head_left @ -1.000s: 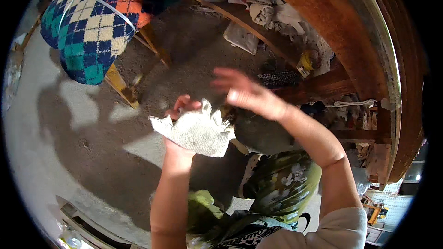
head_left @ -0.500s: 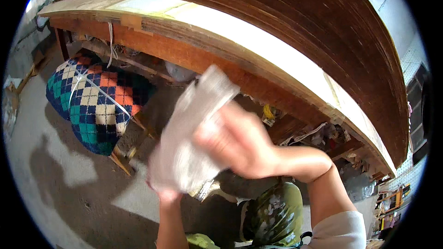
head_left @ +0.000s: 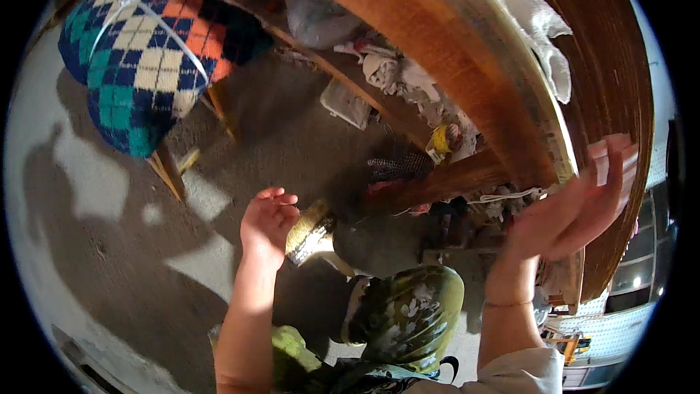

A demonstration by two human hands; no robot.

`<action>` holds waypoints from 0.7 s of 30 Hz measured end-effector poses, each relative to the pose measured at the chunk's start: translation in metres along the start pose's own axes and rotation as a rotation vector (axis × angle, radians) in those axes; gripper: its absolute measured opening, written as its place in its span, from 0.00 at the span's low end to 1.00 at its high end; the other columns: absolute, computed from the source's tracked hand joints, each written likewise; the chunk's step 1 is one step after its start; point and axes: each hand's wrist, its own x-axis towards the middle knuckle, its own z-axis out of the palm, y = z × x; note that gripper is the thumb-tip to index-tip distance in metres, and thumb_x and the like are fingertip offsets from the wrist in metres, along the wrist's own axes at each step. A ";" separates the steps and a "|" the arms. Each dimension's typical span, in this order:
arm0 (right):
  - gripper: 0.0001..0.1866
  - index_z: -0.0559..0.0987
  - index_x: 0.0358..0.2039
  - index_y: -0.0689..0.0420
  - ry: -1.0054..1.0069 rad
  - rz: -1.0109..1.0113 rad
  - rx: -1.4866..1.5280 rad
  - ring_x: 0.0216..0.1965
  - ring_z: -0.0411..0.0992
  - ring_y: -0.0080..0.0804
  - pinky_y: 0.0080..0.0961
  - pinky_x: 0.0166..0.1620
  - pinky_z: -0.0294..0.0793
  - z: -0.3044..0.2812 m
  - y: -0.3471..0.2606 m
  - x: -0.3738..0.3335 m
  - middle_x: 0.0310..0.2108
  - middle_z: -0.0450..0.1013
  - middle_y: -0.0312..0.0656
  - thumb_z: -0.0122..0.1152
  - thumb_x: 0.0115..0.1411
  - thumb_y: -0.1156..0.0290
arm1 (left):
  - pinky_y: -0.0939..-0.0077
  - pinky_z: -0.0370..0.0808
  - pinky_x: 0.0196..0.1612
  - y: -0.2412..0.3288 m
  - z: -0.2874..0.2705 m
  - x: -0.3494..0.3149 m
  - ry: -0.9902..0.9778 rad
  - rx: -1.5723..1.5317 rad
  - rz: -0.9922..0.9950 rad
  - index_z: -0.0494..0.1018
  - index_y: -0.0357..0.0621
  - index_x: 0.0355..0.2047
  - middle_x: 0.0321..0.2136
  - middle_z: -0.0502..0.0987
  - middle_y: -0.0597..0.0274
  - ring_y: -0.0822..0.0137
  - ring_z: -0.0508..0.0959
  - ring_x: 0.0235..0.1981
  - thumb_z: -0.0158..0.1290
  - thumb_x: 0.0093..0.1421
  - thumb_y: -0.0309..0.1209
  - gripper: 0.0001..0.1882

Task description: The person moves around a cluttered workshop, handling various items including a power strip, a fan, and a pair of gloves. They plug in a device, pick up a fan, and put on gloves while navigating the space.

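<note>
A white knitted work glove (head_left: pixel 536 25) with a dark red edge lies on the brown wooden bench top (head_left: pixel 609 102) at the upper right. My right hand (head_left: pixel 576 208) is over the bench's right end, nearer to me than the glove. Motion blurs it, but its fingers are stretched out and nothing shows in them. Lower and left of centre, my left hand (head_left: pixel 267 225) hangs in the air above the floor. Its fingers curl loosely, apart and empty.
On the left stands a wooden-legged stool padded with a checkered knit (head_left: pixel 157 58) and tied with white cord. The shelf under the bench holds a yellow roll (head_left: pixel 442 140), rags (head_left: pixel 397 73) and a clear plastic bag (head_left: pixel 317 18). My knee (head_left: pixel 419 314) is below the bench edge.
Both hands have let go of the white glove, which now lies on the bench. My right hand has moved right, and my left hand is up a little. The view has turned right.
</note>
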 end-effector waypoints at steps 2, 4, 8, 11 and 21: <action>0.15 0.76 0.43 0.60 -0.449 -0.121 0.182 0.43 0.74 0.44 0.40 0.47 0.72 0.020 -0.032 -0.037 0.39 0.75 0.43 0.59 0.53 0.79 | 0.68 0.73 0.41 0.003 -0.004 0.000 0.071 0.083 0.023 0.72 0.42 0.38 0.33 0.78 0.54 0.63 0.76 0.31 0.46 0.61 0.36 0.12; 0.16 0.79 0.40 0.56 -0.532 -0.001 0.391 0.43 0.73 0.46 0.38 0.47 0.71 0.081 -0.034 -0.086 0.40 0.74 0.44 0.59 0.49 0.83 | 0.70 0.73 0.38 -0.002 -0.005 -0.001 0.051 0.142 0.016 0.72 0.43 0.37 0.33 0.77 0.56 0.64 0.76 0.31 0.47 0.59 0.35 0.11; 0.24 0.70 0.52 0.59 -0.749 0.555 0.244 0.55 0.65 0.53 0.41 0.56 0.65 0.202 0.053 -0.169 0.50 0.68 0.53 0.61 0.53 0.74 | 0.71 0.73 0.38 0.001 -0.004 -0.009 0.043 0.175 0.032 0.70 0.43 0.39 0.33 0.77 0.56 0.65 0.75 0.31 0.48 0.58 0.34 0.11; 0.34 0.67 0.57 0.58 -0.557 0.764 -0.244 0.55 0.65 0.46 0.42 0.56 0.67 0.268 0.171 -0.216 0.56 0.67 0.43 0.67 0.51 0.62 | 0.68 0.73 0.40 -0.004 -0.010 -0.006 0.042 0.216 0.021 0.69 0.43 0.40 0.34 0.76 0.56 0.64 0.75 0.32 0.46 0.60 0.36 0.12; 0.35 0.71 0.56 0.55 -1.067 0.838 -0.553 0.55 0.71 0.41 0.39 0.56 0.69 0.296 0.326 -0.274 0.54 0.71 0.46 0.59 0.54 0.44 | 0.66 0.73 0.41 -0.011 -0.029 -0.004 0.018 0.230 0.040 0.70 0.43 0.42 0.36 0.77 0.54 0.62 0.76 0.33 0.43 0.65 0.40 0.15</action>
